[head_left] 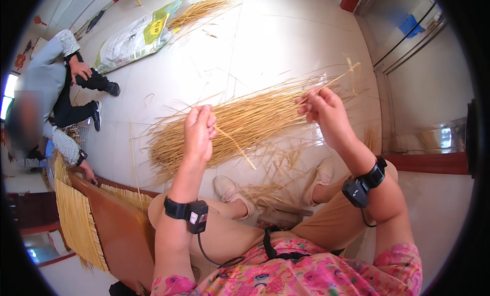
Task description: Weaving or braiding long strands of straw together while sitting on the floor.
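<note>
Pinched between fingertips of both hands: single straw stalk [265,116], held taut above straw pile [224,130] on tiled floor [286,41]. Left hand [199,130] grips lower end, right hand [324,110] upper end. Stalk's long axis runs lower-left to upper-right, tip past right hand. Best kept taut, grip light, avoiding snap. Seated co-worker [56,82] at left, near woven straw mat [76,219].
</note>
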Available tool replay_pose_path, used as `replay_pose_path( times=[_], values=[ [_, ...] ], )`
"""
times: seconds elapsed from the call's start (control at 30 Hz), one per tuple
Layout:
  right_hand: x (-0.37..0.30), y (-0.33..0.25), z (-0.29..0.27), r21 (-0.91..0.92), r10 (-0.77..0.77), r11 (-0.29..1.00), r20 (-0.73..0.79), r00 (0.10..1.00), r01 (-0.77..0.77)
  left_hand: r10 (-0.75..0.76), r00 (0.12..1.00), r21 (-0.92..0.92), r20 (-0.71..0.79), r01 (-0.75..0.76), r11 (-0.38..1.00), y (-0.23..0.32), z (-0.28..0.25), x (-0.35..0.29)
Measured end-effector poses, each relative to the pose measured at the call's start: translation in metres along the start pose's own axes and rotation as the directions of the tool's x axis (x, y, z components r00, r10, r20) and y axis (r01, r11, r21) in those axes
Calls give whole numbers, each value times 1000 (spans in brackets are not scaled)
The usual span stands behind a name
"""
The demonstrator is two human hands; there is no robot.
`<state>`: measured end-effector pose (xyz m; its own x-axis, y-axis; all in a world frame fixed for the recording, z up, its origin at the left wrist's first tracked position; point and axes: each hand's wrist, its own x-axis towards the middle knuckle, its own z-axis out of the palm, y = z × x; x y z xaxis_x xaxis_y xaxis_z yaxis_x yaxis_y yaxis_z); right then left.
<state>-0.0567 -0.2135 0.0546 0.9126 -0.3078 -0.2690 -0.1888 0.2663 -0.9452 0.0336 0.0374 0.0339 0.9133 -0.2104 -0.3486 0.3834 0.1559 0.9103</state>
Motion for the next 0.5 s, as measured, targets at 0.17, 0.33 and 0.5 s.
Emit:
replay_pose_path(
  times=[0.17, 0.33, 0.5],
  values=[
    [-25, 27, 28, -102, 122, 990, 252, 960, -98, -13, 967, -111, 254, 43, 993, -8, 16, -3],
    [-35, 42, 45, -110, 239, 971, 433, 869, -212, -34, 939, -164, 341, 95, 982, -12, 28, -8],
    [-32, 36, 43, -235, 195, 963, 262, 945, -133, -152, 936, 82, 318, 133, 988, -28, 21, 0]
  ],
)
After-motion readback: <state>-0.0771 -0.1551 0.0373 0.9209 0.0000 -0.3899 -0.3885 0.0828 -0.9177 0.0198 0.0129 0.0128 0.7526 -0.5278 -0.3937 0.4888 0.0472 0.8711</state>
